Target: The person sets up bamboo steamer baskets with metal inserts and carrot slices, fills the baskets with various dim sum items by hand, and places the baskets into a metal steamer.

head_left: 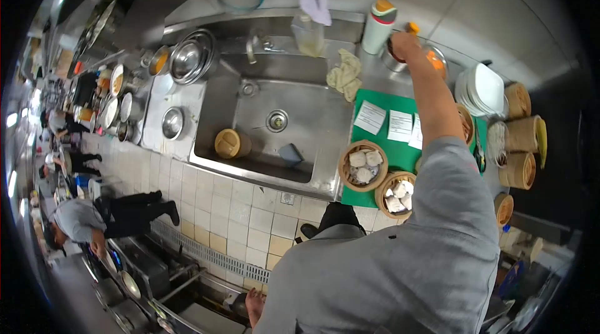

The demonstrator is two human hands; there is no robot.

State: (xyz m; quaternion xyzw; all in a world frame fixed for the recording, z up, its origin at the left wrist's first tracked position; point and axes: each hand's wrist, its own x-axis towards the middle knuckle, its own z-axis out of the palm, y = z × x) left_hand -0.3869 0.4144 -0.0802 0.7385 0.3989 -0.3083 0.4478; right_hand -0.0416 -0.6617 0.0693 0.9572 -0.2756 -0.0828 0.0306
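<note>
My right hand (405,45) is stretched out to the back of the counter, over a steel container (394,64). Its fingers look bent together and point down; whatever they hold is hidden. Beside it stand a pale green bottle (379,29) with an orange top and a steel container of orange pieces (435,62). Below my right arm, two bamboo steamers of white dumplings, one steamer (345,178) and another steamer (382,203), rest on a green board (381,99). My left hand (255,306) hangs low by the equipment behind me, fingers loosely apart, apparently holding nothing.
Printed slips (370,117) lie on the board. A steel sink (259,146) holds a bamboo steamer (232,144) and a dark grey block (290,154). A cloth (344,74) lies by its edge. White plates (484,87) and stacked steamers (520,134) stand right. Co-workers (87,218) are at left.
</note>
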